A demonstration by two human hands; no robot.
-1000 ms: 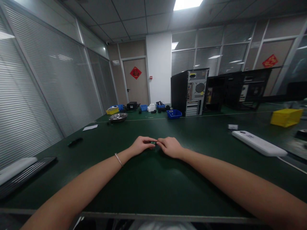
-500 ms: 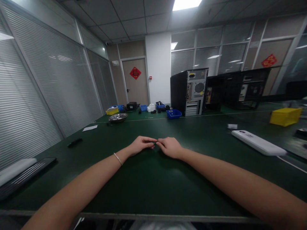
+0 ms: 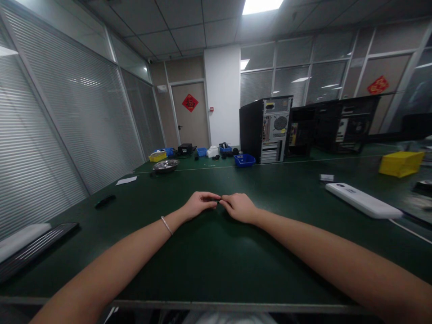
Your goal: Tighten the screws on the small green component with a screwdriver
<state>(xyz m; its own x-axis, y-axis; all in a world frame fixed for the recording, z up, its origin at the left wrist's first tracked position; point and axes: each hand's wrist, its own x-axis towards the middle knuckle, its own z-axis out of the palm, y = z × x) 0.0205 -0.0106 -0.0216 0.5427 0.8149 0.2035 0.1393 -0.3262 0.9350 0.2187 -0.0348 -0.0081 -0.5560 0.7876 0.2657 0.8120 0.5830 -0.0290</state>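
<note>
My left hand [image 3: 199, 204] and my right hand [image 3: 239, 208] meet fingertip to fingertip over the middle of the green table [image 3: 209, 261]. Between their pinched fingers is a small dark piece [image 3: 218, 200], too small and too covered to name. The left thumb and fingers close toward it from one side, and the right thumb and forefinger press together at its other end. A thin bracelet [image 3: 166, 225] circles my left wrist.
Left lie a dark keyboard [image 3: 40, 247], a black-and-green tool [image 3: 105, 201] and white paper [image 3: 126, 181]. Ahead are a metal bowl [image 3: 165, 165], a blue bin [image 3: 245, 160] and a computer tower [image 3: 266, 130]. On the right sit a white power strip [image 3: 364, 200] and a yellow bin [image 3: 401, 164].
The small piece has turned or shifted slightly between my fingertips; a bit of green that showed there is no longer visible. Both hands stay in nearly the same place.
</note>
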